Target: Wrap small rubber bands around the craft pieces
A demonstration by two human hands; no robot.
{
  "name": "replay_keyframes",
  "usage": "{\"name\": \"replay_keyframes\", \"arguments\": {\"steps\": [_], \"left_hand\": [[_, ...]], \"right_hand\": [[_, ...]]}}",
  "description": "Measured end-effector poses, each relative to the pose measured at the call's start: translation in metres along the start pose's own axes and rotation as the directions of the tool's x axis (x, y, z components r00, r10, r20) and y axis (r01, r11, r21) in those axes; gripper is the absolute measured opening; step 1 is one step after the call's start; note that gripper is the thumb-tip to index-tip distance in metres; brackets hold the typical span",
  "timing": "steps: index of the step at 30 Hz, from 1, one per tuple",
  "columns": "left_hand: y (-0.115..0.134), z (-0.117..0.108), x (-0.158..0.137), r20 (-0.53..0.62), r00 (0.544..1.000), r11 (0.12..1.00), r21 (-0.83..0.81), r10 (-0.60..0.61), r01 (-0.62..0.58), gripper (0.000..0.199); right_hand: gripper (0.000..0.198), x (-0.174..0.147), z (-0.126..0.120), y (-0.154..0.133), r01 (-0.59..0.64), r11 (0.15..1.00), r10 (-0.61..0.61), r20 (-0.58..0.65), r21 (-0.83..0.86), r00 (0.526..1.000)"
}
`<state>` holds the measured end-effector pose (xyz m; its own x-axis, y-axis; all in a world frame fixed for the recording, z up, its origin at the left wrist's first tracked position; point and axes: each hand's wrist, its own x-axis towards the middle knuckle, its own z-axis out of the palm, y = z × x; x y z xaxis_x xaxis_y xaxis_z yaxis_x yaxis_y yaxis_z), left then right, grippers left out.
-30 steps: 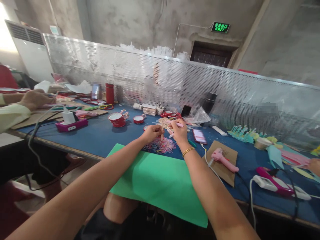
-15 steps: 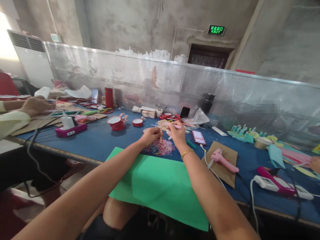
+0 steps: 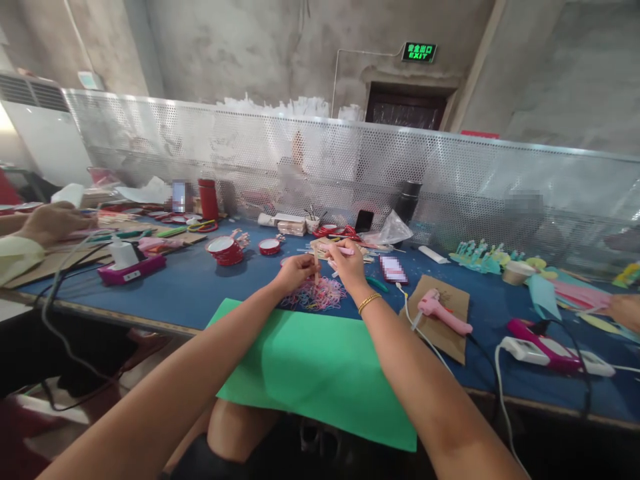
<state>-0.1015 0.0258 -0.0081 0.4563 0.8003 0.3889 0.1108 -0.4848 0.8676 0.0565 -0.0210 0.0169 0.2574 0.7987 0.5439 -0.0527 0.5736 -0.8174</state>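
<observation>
My left hand (image 3: 297, 272) pinches a narrow, flat wooden stick (image 3: 316, 275), held roughly upright above a tangled pile of thin pastel strands (image 3: 320, 295). In my right hand (image 3: 351, 267) is a pink pen-shaped tool (image 3: 345, 251), its left end close to the top of the stick. Whether the two touch is too small to tell. A green sheet (image 3: 315, 373) lies over the table's front edge and my lap, below both hands. Wooden sticks (image 3: 327, 248) lie partly hidden behind my fingers.
To the right are a phone (image 3: 393, 269), a pink glue gun (image 3: 443, 311) on cardboard (image 3: 460, 293) and a purple power strip (image 3: 543, 347) with cables. Leftward stand red-rimmed round tins (image 3: 225, 250) and another power strip (image 3: 133, 270). A co-worker's hand (image 3: 57, 220) is at far left.
The whole view has shifted slightly. Both hands keep their hold on the stick and the pink tool, with hardly any movement between them.
</observation>
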Motion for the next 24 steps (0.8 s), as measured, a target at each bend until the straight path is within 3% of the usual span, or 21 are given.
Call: {"name": "replay_keyframes", "arguments": {"steps": [24], "left_hand": [[-0.0010,0.0012,-0.0001,0.012,1.000,1.000,-0.002,0.014,-0.014,0.038]], "right_hand": [[0.024,0.0030,-0.0027,0.0080,0.014,1.000,-0.014,-0.014,-0.018,1.000]]}}
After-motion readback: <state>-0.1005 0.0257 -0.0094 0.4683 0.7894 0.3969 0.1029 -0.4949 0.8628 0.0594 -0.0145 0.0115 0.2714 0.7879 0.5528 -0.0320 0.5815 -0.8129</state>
